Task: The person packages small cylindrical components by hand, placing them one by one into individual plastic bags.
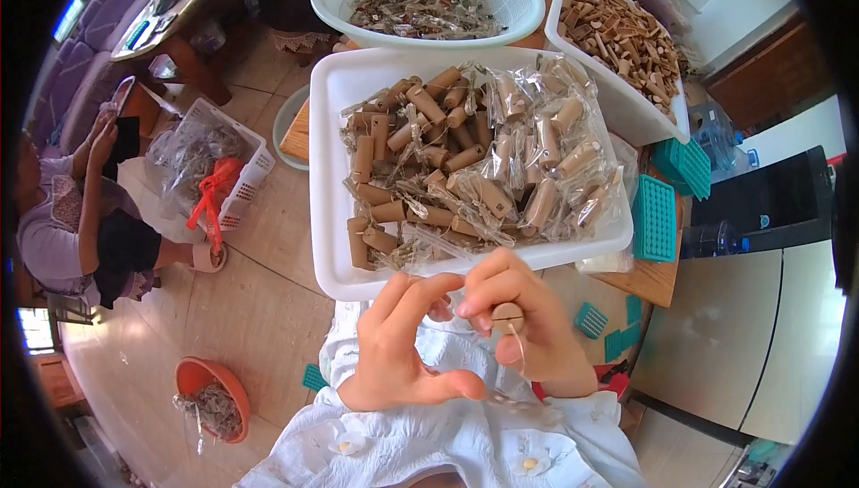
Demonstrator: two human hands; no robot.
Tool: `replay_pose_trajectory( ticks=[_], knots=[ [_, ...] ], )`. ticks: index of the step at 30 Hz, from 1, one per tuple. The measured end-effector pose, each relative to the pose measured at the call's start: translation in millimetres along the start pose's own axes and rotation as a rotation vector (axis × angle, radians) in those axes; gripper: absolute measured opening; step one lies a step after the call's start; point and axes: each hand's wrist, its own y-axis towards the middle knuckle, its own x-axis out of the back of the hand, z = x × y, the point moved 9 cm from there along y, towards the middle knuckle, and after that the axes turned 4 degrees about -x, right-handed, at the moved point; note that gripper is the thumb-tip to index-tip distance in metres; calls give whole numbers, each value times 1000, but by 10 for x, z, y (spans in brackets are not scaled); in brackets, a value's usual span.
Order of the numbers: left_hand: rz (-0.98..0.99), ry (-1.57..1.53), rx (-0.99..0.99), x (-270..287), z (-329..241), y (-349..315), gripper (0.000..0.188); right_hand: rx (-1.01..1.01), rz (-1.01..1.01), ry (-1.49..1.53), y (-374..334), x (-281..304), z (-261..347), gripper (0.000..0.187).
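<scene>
My right hand [541, 322] is closed around a small brown cylinder [507, 314], its round end facing up with a slit across it. A thin pale cord hangs from the cylinder toward a blurred clear bit below. Close beside it, my left hand [407, 345] has its thumb stretched away from its bent fingers, and nothing shows between them. Just beyond both hands is a white plastic tub [324, 211]. Many brown cylinders [427, 103] with cords and clear wrapping lie loose in its left part. On the right are more cylinders in clear bags [541, 152].
Behind the tub stand a pale basin [327, 5] of small wrapped pieces and a white bin [559, 18] of wooden pieces. Teal trays [655, 218] sit at right. A person [67, 220] with a phone sits at left, near a white basket [255, 166] and an orange bucket [237, 390].
</scene>
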Motion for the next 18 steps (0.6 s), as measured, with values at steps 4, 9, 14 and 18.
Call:
replay_pose_trajectory(
  ticks=[4,9,14,18],
  knots=[
    [-105,38,1,10,-74,18,87,58,-27,46,-49,-89,-22,43],
    [-41,79,-138,-74,-172,23,83,257,-102,10,-140,-43,51,24],
    [-98,80,-178,-71,-172,-4,75,300,-203,46,-127,-14,-7,17],
    [-135,101,-162,-44,-219,-4,67,351,-257,-33,-125,57,-5,14]
  ],
)
